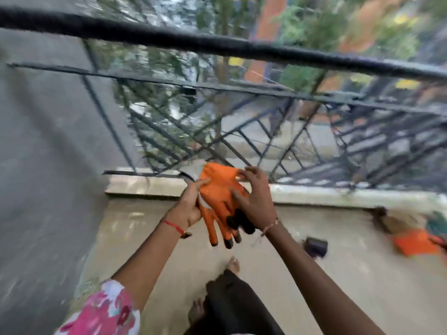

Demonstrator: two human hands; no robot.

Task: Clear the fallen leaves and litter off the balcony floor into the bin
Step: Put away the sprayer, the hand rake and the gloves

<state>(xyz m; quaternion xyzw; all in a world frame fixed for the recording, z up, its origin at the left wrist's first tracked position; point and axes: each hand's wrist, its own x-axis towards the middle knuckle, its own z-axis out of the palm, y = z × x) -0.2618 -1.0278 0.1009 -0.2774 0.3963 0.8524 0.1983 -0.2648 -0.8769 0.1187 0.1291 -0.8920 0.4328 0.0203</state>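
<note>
Head view: left hand [188, 207] and right hand [254, 202] grip orange gloves [217, 187] with dirty black fingertips.

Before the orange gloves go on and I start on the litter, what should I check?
1. Gloves secured: ok. The left hand grips the orange gloves from the side, and the right hand holds their upper edge.
2. Hands protected: not ok. Both hands are bare.
3. Full pair present: cannot tell. The glove fingers overlap and the picture is blurred.
4. Litter located: ok. A dark object and an orange item lie on the floor to the right.
5. Bin within reach: cannot tell. No bin is in view.
6. Footing: not ok, probably. The feet look bare near the litter.
</note>
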